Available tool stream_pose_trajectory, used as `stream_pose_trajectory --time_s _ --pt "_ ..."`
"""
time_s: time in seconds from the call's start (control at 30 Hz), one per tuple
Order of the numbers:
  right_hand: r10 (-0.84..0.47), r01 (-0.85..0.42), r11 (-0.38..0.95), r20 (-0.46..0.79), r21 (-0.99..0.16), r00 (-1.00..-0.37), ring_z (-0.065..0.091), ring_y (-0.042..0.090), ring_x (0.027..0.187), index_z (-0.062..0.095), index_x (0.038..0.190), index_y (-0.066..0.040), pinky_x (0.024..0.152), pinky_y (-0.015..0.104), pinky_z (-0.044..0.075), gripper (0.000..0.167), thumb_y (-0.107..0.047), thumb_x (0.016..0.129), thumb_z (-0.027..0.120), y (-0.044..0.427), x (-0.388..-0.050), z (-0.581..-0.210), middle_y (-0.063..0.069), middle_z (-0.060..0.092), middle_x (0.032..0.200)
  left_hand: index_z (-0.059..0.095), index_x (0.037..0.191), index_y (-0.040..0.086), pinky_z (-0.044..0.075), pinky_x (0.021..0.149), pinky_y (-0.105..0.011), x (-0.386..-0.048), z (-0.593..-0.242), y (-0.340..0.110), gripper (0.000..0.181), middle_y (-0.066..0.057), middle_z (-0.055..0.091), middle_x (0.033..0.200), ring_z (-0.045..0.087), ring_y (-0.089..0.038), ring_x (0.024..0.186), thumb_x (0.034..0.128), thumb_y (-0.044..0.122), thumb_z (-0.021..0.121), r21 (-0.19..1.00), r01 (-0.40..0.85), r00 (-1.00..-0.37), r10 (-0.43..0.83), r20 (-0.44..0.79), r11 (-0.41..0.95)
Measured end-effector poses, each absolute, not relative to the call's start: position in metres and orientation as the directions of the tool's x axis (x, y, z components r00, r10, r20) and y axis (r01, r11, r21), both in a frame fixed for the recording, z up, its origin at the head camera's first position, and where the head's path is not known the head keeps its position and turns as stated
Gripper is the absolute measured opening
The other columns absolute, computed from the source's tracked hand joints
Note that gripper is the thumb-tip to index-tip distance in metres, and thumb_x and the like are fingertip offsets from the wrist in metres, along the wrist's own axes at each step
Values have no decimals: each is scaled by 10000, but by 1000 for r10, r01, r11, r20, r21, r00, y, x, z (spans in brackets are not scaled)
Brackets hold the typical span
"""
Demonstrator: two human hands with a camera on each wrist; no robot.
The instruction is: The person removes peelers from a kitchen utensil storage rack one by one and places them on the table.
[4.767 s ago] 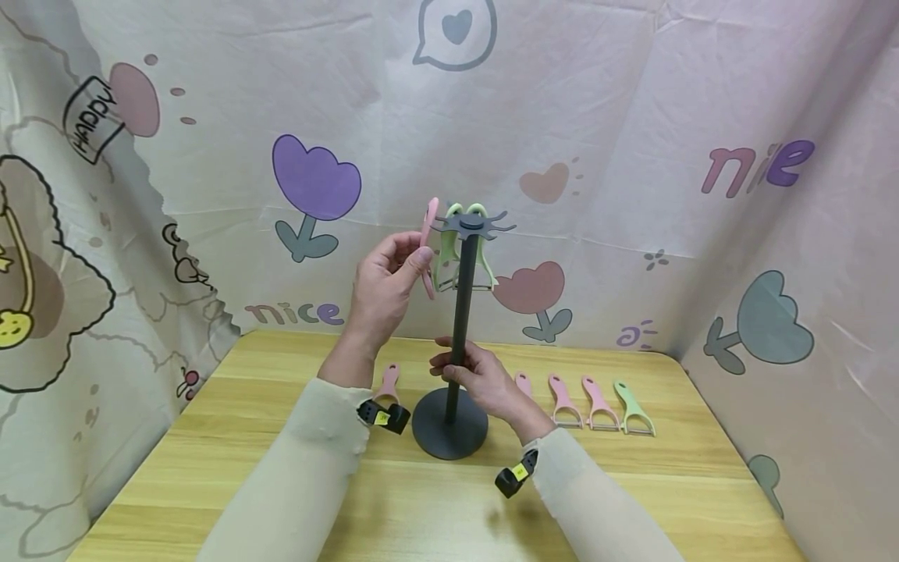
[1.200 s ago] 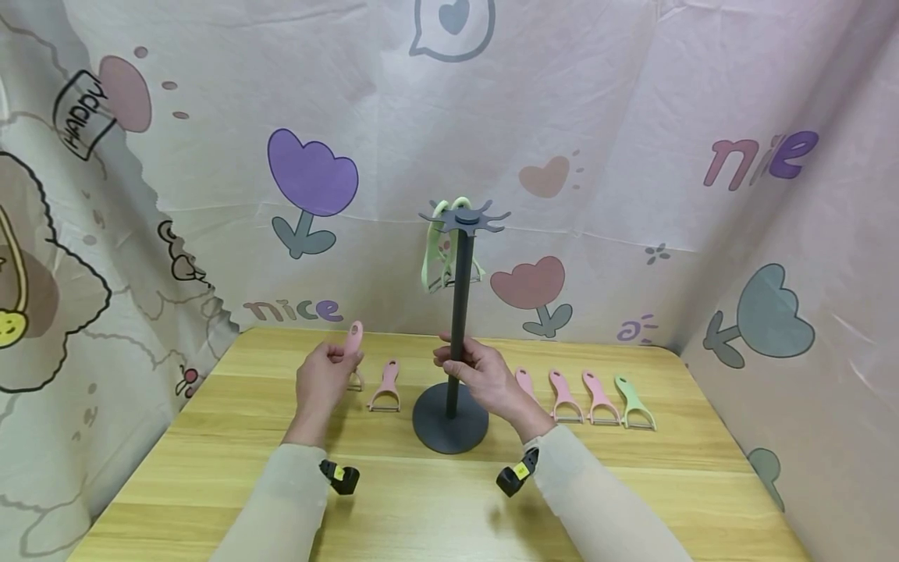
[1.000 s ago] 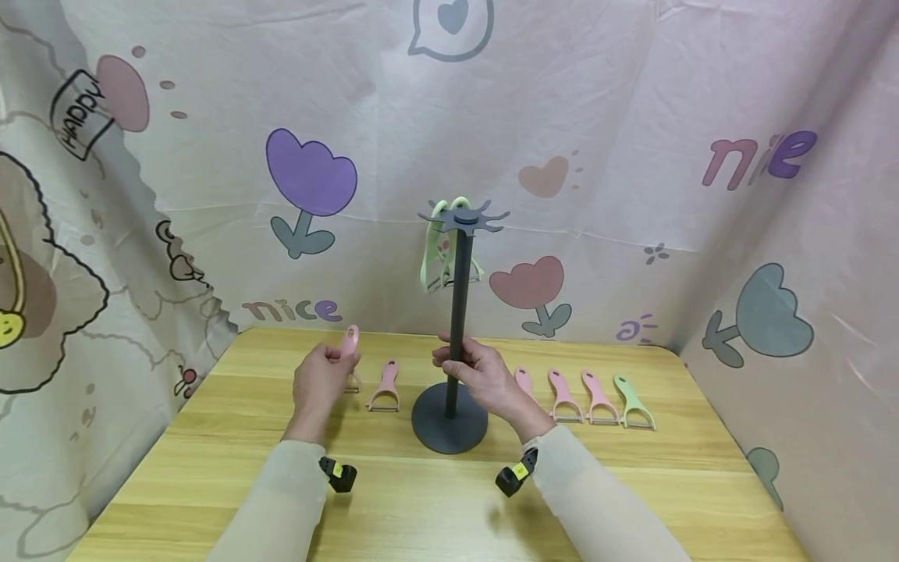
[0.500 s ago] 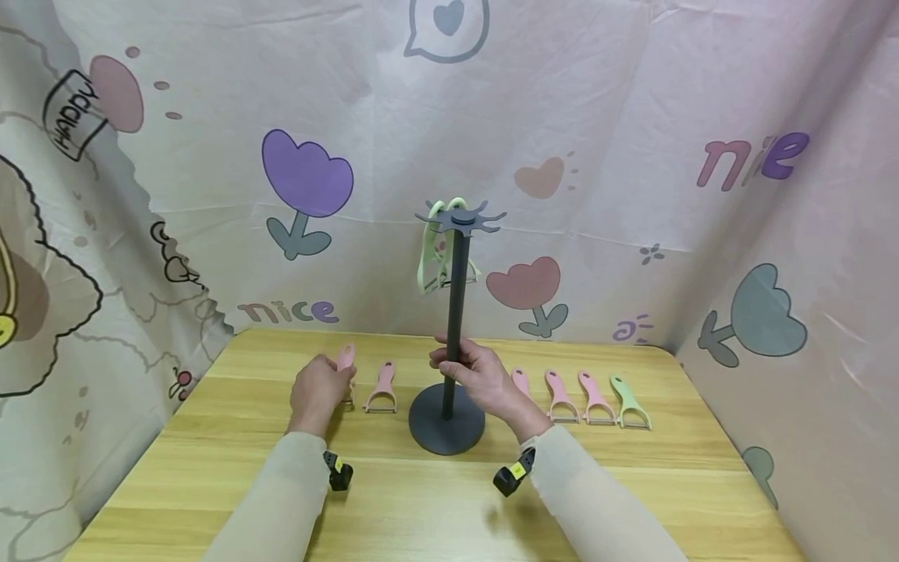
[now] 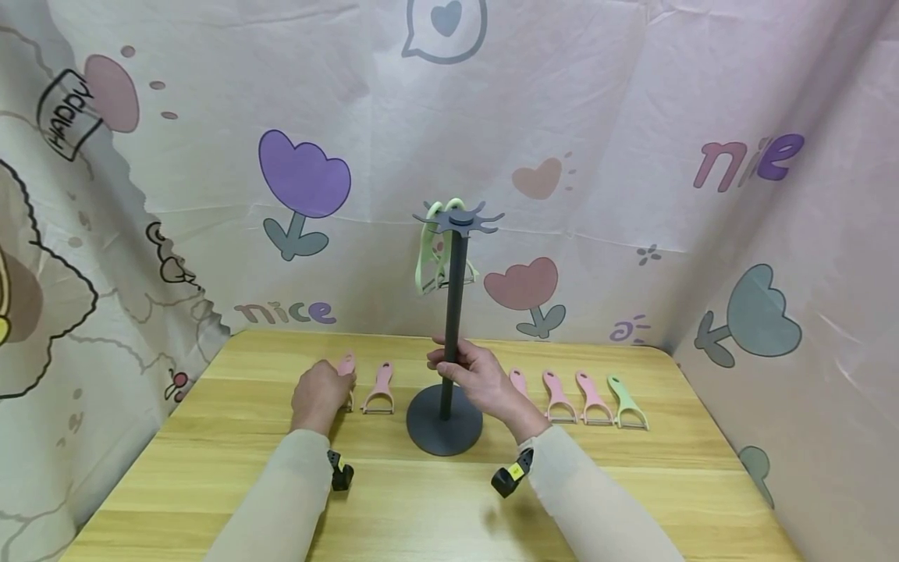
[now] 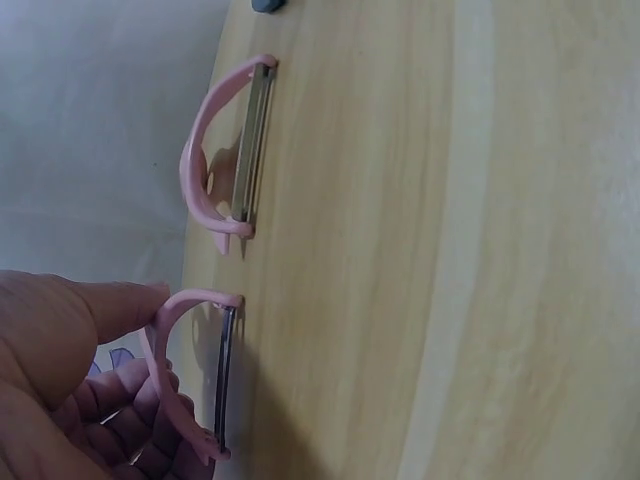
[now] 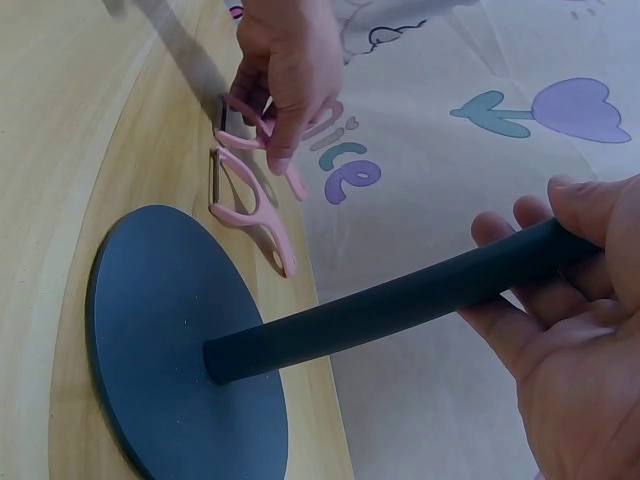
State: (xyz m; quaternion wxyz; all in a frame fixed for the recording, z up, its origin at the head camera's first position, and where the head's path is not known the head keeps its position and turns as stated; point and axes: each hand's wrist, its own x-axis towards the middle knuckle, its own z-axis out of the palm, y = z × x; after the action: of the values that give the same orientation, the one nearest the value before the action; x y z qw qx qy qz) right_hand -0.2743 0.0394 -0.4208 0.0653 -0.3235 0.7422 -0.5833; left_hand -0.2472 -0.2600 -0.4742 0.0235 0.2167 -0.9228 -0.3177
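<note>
My left hand (image 5: 319, 396) pinches a pink peeler (image 5: 347, 364) low over the left of the table. In the left wrist view, its curved head (image 6: 170, 395) sits between thumb and fingers, blade facing the wood. Just right of it lies a second pink peeler (image 5: 383, 381). My right hand (image 5: 485, 382) grips the pole of a dark stand (image 5: 456, 304), with thumb and fingers around it in the right wrist view. Two light green peelers (image 5: 424, 261) hang from hooks on the stand's star-shaped top (image 5: 460, 222), on its left and rear.
The stand's round base (image 5: 444, 433) rests on the wooden table (image 5: 421, 515). On the right, several peelers lie in a row: pink ones (image 5: 552, 386), one partly behind my right hand, and a green one (image 5: 625, 398) at the end. A patterned cloth (image 5: 597, 94) hangs behind.
My left hand has brought the pink peeler from the stand's top down to the table's left, lowering it further in the last second. The right hand stays on the pole; the top has turned slightly.
</note>
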Motion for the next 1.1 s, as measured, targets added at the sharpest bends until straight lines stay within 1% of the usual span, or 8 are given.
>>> stream_pose_trajectory --time_s 0.17,0.3,0.37,0.47,0.7,0.93,1.1 --pt "-555 -406 105 285 -908 -782 723 323 1194 577 1466 -51 1044 468 576 426 -53 1044 639 39 -274 -421 195 727 1278 651 908 19 504 640 -442 -248 -477 -260 361 -218 702 941 607 -313 762 1007 366 650 586 -395 -901 -422 -98 708" --pt "-557 -399 109 276 -910 -783 721 317 1198 578 1466 -56 1044 462 577 426 -56 1045 639 39 -274 -422 185 728 1278 662 951 -3 495 625 -424 -249 -479 -259 377 -227 702 954 600 -308 755 1004 371 658 572 -406 -898 -426 -106 713" --pt "-557 -396 113 272 -911 -785 721 315 1200 579 1467 -59 1044 459 577 427 -56 1044 640 40 -274 -422 179 730 1278 668 934 0 488 617 -414 -250 -479 -258 383 -221 700 949 593 -304 750 1002 377 657 562 -413 -897 -427 -114 717" --pt "-558 -399 114 273 -910 -783 720 318 1200 578 1469 -57 1042 457 579 429 -55 1044 639 40 -274 -422 181 730 1278 666 870 23 481 613 -401 -251 -478 -257 384 -206 694 932 587 -299 747 999 385 653 548 -425 -894 -429 -130 720" --pt "-561 -406 109 281 -907 -778 719 327 1201 569 1476 -51 1043 457 578 432 -61 1048 633 40 -274 -421 217 718 1288 636 777 58 448 587 -371 -253 -476 -255 396 -176 672 868 582 -287 724 1001 383 658 534 -437 -892 -424 -155 724" --pt "-556 -393 114 270 -912 -786 721 315 1199 577 1474 -65 1044 458 577 433 -51 1045 636 40 -274 -421 184 727 1279 639 777 46 424 568 -358 -254 -476 -254 389 -169 649 840 566 -279 712 997 366 672 534 -432 -895 -419 -153 727" --pt "-554 -392 116 268 -913 -788 720 315 1199 575 1478 -70 1043 458 578 438 -49 1045 635 40 -273 -420 182 727 1279 641 781 43 429 575 -359 -253 -475 -253 390 -169 653 835 567 -279 711 996 366 678 535 -427 -897 -416 -150 729"
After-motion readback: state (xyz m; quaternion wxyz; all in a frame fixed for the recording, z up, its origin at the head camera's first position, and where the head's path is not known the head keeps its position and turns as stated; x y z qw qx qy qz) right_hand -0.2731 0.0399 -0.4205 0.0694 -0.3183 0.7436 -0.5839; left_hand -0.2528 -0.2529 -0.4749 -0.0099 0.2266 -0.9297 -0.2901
